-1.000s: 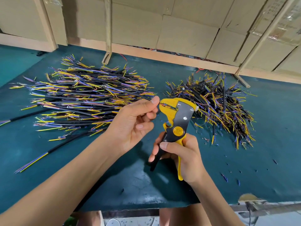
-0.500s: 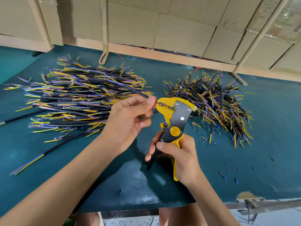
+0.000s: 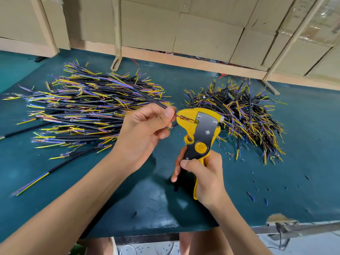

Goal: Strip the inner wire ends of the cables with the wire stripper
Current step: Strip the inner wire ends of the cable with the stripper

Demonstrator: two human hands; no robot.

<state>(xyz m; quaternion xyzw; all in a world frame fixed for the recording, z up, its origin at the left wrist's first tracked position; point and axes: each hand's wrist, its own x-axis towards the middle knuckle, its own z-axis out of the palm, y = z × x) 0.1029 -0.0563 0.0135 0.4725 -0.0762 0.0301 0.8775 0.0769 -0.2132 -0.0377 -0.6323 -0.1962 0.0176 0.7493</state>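
Wire end now in stripper (image 3: 200, 133) head | L hand (image 3: 145, 131) pinches blk cable (image 3: 147, 96) | R hand (image 3: 206, 173) grips handles

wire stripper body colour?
Yellow, with a grey metal side plate; the wire stripper shows best in the head view, gripped by the right hand.

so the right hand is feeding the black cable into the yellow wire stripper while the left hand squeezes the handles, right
Not quite: the hands are swapped. In the head view the left hand pinches the black cable and feeds its wire ends into the head of the yellow wire stripper, while the right hand grips the handles.
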